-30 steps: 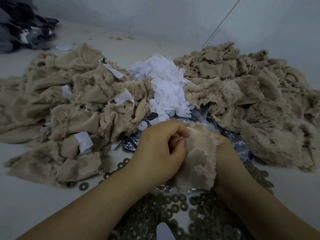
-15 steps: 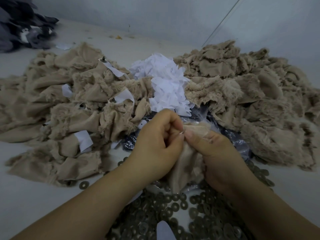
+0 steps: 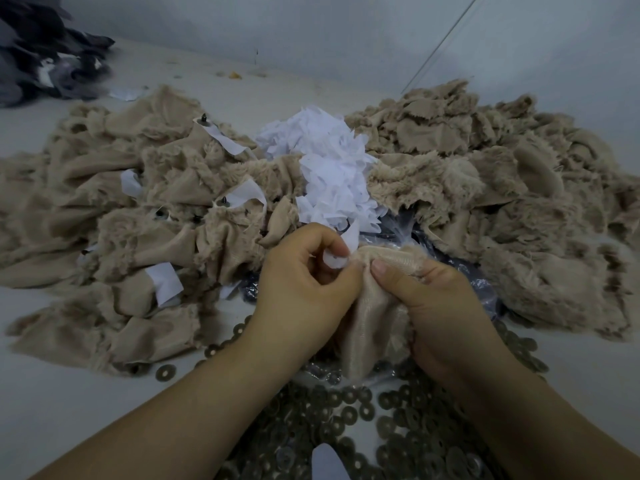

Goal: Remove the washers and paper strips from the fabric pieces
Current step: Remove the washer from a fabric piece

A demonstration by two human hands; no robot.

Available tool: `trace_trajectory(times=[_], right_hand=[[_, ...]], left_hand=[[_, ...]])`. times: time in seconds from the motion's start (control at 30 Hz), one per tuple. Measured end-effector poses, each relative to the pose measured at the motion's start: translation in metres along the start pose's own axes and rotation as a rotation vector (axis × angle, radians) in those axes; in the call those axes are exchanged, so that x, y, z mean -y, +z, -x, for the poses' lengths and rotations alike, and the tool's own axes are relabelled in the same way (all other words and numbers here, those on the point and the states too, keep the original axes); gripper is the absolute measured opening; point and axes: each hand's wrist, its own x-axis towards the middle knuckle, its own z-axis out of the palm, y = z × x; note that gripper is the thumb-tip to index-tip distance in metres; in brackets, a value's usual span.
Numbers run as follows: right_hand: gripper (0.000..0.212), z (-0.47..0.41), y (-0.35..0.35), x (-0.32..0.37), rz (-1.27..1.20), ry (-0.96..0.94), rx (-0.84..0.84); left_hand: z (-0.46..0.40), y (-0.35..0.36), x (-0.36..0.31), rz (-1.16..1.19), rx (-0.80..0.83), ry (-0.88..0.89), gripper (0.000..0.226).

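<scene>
Since the frame half a second earlier, we see a white paper strip [image 3: 341,249] come up out of the fold of the beige fuzzy fabric piece [image 3: 375,308], where before only cloth showed between the fingers. Our left hand [image 3: 304,289] has its fingers curled, thumb and forefinger pinching the lower end of that strip; the upper end stands free, pointing up and to the right. Our right hand [image 3: 440,306] grips the fabric piece, thumb pressed on its upper fold just beside the left fingertips and the other fingers wrapped behind the cloth. The piece hangs down between both hands, its lower edge over crinkled clear plastic sheeting [image 3: 408,233] and the spread of dull grey metal ring washers [image 3: 398,420] that covers the pale surface [image 3: 69,403] nearest us.

Beyond the hands lies a heap of torn white paper strips [image 3: 329,161]. To its left sits a broad pile of beige fabric pieces [image 3: 121,209] with several white strips and small dark studs attached. To its right lies a second pile of beige fabric pieces [image 3: 502,174], with no paper showing on it. A few stray washers lie at the near edge of the left pile. Dark grey cloth [image 3: 45,53] is bunched at the far left corner, well apart from the work. We cannot tell whether a washer is held in either hand.
</scene>
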Motion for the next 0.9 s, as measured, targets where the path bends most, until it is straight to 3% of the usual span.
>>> trace_trajectory(times=[0.2,0.37,0.53,0.7,0.83,0.9], right_hand=[[0.026,0.0018,-0.0001,-0.0001,0.103,-0.077,-0.037],[0.002,0.0040,0.0015,0.0012,0.387,-0.229,-0.138],[0.025,0.0057,0.0043,0.0016,0.615,-0.360,-0.197],[0.031,0.0079,0.0043,0.0044,0.490,-0.256,-0.137],[0.031,0.0062,0.0037,0.0072,0.118,0.090,-0.011],[0.032,0.0031,0.0020,0.0075,0.072,0.174,-0.009]], left_hand=[[-0.0008,0.0029,-0.0006,0.025,0.015,-0.134,0.012],[-0.0018,0.0011,-0.0031,0.063,-0.026,-0.204,0.014],[-0.0010,0.0010,-0.0040,-0.003,-0.021,-0.188,0.014],[-0.0002,0.0021,-0.0062,-0.130,-0.002,-0.093,0.016],[-0.0003,0.0020,-0.0041,-0.162,0.014,-0.062,0.016],[-0.0009,0.0010,-0.0036,-0.151,0.037,-0.070,0.017]])
